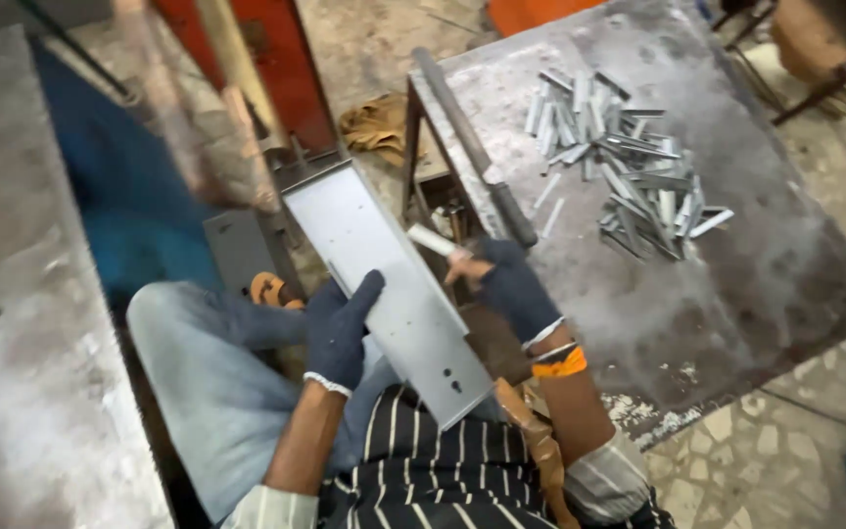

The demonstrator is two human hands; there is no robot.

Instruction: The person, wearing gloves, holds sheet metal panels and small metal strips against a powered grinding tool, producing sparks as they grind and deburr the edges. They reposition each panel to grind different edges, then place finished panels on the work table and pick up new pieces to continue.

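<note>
— What's nearest?

— A long flat pale-grey sheet-metal panel with small punched holes (389,284), across the lap, running from five o'clock up to eleven. The left hand (340,333), dark-gloved, is closed on its left edge.

— And the right hand (506,284)?

— Gloved too, pinching a short silvery metal strip (433,240) at the panel's right edge.

— How would the panel handle?

— Stiff, light, probably sharp-edged; best held by its long edges.

— Containers?

— None. At one o'clock, a loose pile of short bright metal strips (629,162) lies on the grey steel worktable (756,284).
</note>
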